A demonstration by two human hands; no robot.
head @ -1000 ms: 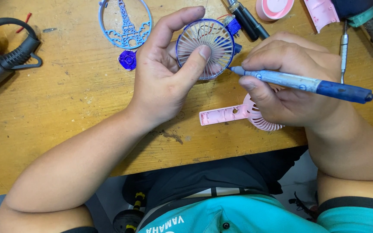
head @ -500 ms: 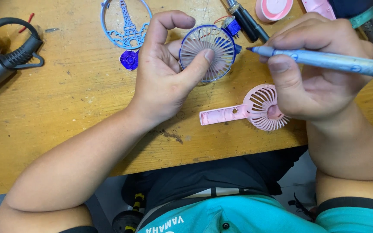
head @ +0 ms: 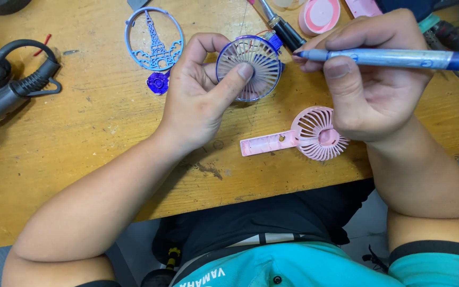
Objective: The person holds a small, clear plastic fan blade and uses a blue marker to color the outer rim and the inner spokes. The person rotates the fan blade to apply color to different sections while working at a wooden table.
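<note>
Left hand [head: 200, 101] is clamping the round blue fan grille [head: 249, 68]: thumb pressing across its front face, fingers curling behind the rim, grip closed firm on it, with the grille raised off the tabletop [head: 81, 138] and tilted toward the camera. Right hand [head: 370, 85] is pinching a blue-barrelled tool [head: 394, 58], screwdriver or pen, can't tell which; its fingers are closed around the barrel, with the tip pointing left and sitting just beside the grille's right edge, apparently not touching yet. My read is that the step is bringing that tip into the grille edge or the part behind it. To do it well, the person is better off keeping the left thumb pressing on the spokes near the hub so the grille isn't rotating, and feeding the tip in along the barrel's axis, not prying sideways, since thin plastic spokes are likely to snap. Relative to the grips, the grille is sitting inside the left grip, just left of the tool tip. Moving outward: a pink handheld fan body [head: 301, 137] is lying flat on the tabletop below the right hand; a blue ring cutout with a tower shape [head: 154, 38] and a small purple part [head: 158, 83] are lying left of the left hand; a pink round cap [head: 320, 15] and a dark tool handle [head: 282, 26] are lying at the top edge; a black cable [head: 11, 85] is lying far left.
</note>
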